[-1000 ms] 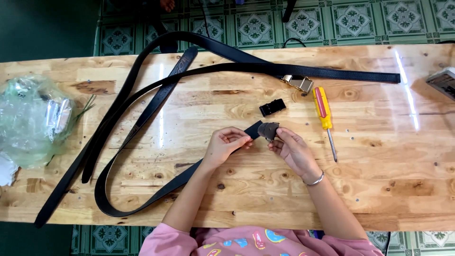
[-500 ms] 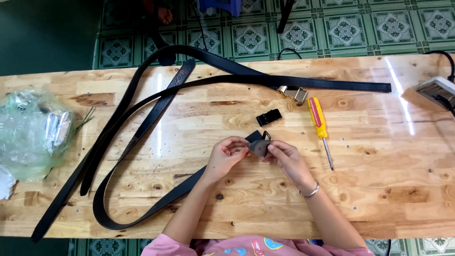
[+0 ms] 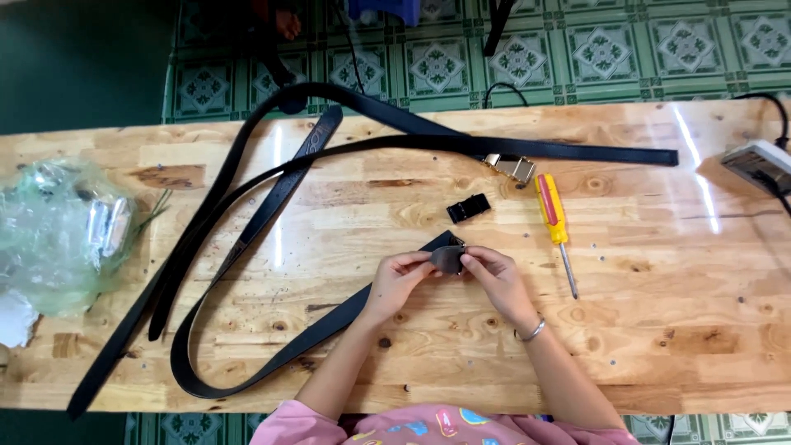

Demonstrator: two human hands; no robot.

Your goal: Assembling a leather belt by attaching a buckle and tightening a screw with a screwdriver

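Observation:
On a wooden table (image 3: 659, 346) lie long black leather belts. My left hand (image 3: 400, 278) and my right hand (image 3: 494, 278) meet near the middle, both pinching the folded end of a black belt (image 3: 447, 259). That belt (image 3: 272, 363) runs down and left from my hands, loops near the front edge and climbs toward the far side. A small black belt loop (image 3: 468, 208) lies just beyond my hands. A metal buckle (image 3: 511, 168) sits on another black belt (image 3: 577, 152) further back.
A yellow-handled screwdriver (image 3: 554, 222) lies right of my hands. A clear plastic bag with metal parts (image 3: 62, 235) sits at the left end. A white power strip (image 3: 758, 161) with a black cable is at the far right. Green patterned floor tiles lie beyond the table.
My hands have stayed together on the belt end, folding it a little tighter. The view has shifted slightly, so the table sits lower in the picture.

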